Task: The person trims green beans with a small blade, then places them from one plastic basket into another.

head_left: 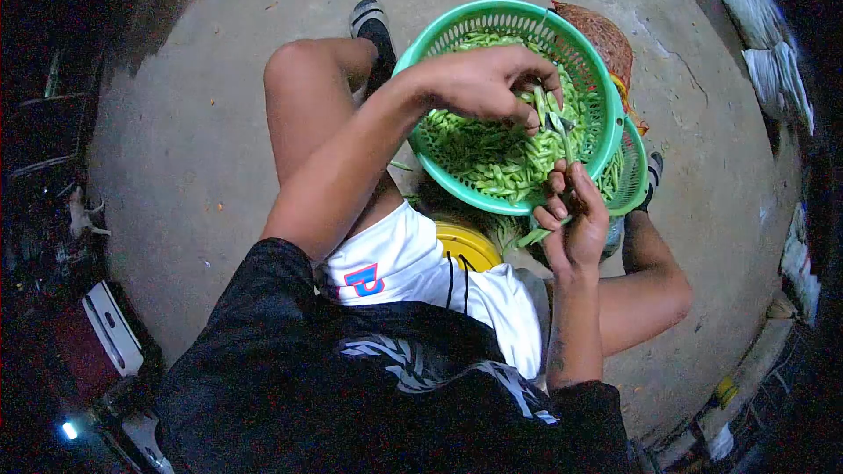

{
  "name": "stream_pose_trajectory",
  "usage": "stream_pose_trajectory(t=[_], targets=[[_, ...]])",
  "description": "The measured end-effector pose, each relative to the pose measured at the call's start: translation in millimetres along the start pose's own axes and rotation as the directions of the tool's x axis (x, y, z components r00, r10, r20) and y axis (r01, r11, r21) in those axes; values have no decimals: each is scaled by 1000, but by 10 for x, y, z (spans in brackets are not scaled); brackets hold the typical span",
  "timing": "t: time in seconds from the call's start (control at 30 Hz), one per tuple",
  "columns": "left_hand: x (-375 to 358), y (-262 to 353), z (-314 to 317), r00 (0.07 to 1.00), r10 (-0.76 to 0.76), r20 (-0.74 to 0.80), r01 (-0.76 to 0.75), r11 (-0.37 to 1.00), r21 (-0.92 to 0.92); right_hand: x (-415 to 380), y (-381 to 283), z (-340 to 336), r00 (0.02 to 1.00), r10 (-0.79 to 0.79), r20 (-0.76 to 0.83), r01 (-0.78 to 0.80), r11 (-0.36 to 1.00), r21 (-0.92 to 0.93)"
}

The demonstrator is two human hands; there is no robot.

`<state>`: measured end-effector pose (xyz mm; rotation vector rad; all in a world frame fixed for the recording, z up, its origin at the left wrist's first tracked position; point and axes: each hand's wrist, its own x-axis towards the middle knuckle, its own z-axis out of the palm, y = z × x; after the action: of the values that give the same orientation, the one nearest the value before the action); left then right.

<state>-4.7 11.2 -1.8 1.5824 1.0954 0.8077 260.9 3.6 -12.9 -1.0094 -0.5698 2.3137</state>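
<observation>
My left hand [492, 83] is over a green plastic basket [610, 105], its fingers closed around cut green bean pieces and what looks like a small metal blade [555, 123]. The blade's handle is hidden by my fingers. My right hand [575, 219], palm up at the basket's near right rim, is closed on long green beans [567, 147]. One bean reaches up to the blade, while others [537, 235] stick out to the left below my fingers. Many cut green bean pieces [500, 177] fill the basket, with a darker shadowed patch among them.
A second green basket [634, 162] with beans sits partly under the first. A reddish mesh sack [601, 35] stands behind. A yellow round container [470, 244] is between my legs. The concrete floor [202, 123] has small scraps on it. White sacks [777, 79] lie at the right.
</observation>
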Motion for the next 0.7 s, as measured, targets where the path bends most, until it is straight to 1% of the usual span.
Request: stream_pose_trajectory(t=[0.03,0.07,0.13,0.17,0.2,0.27,0.3,0.33,0.4,0.47,0.53,0.6,0.63,0.67,0.7], targets=[[1,-2,74,1000,-2,-15,0,992,-124,1,5,5,1000,0,-1,0,1000,0],[0,-14,89,1000,-4,-16,2,992,-126,7,16,20,1000,-11,2,11,1000,-12],[0,32,100,1000,9,-1,-9,999,-33,8,18,28,1000,-20,3,20,999,-27],[19,-8,71,996,77,-52,-80,995,-53,1,11,28,1000,-29,10,29,999,-41],[32,-51,-14,994,94,-49,-94,996,4,-6,9,28,999,-39,20,40,998,-54],[-9,-116,-103,992,-89,-93,67,974,-218,-10,13,8,999,-45,31,46,998,-46],[-40,-94,-150,992,-61,-113,30,965,-261,-5,9,8,998,-53,39,55,998,-39],[-34,-73,-142,992,-59,-112,28,966,-256,-3,4,14,997,-58,42,60,998,-37],[-26,-28,-52,996,-45,-82,33,989,-147,-4,6,30,998,-59,24,60,996,-63],[19,-10,168,1000,1,-1,-2,977,-211,2,29,39,997,-75,16,76,996,-52],[27,21,228,1000,2,7,-1,990,-142,4,32,33,997,-81,5,81,996,-46],[40,-27,51,995,94,-18,-94,995,-24,-11,13,36,997,-77,6,77,994,-80],[25,-30,-4,998,0,-58,-8,990,-139,-13,12,41,997,-77,11,77,994,-77],[-9,-31,-64,993,-112,-37,101,969,-226,-20,14,43,997,-77,8,78,994,-75],[-10,1,-66,995,-92,-49,81,980,-184,-20,10,49,997,-79,5,79,994,-73]])
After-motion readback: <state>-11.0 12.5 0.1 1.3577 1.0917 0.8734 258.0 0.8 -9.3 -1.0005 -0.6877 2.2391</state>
